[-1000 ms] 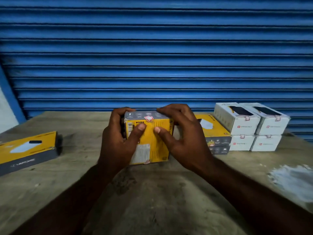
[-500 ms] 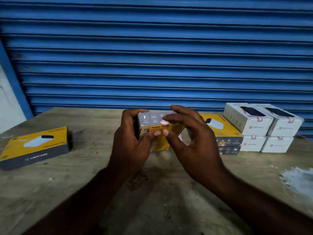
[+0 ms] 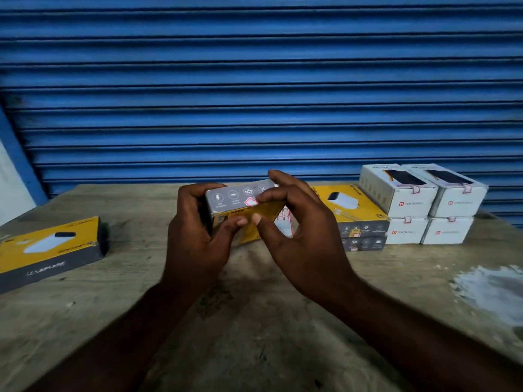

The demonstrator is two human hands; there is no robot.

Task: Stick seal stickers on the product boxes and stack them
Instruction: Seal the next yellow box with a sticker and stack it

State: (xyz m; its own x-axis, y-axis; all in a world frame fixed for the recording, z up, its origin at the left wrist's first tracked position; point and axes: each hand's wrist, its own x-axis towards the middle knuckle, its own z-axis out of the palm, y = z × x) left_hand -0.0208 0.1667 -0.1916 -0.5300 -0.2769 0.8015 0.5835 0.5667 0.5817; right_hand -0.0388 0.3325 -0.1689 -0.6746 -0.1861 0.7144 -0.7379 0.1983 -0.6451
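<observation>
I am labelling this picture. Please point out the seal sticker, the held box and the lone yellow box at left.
seal sticker (image 3: 250, 202), head view, its middle.
held box (image 3: 232, 195), head view, grey top face.
lone yellow box (image 3: 48, 246), head view, top face.

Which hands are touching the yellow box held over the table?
Touching, both. The head view shows the left hand gripping the yellow box and the right hand pinching it at the seal sticker.
</observation>
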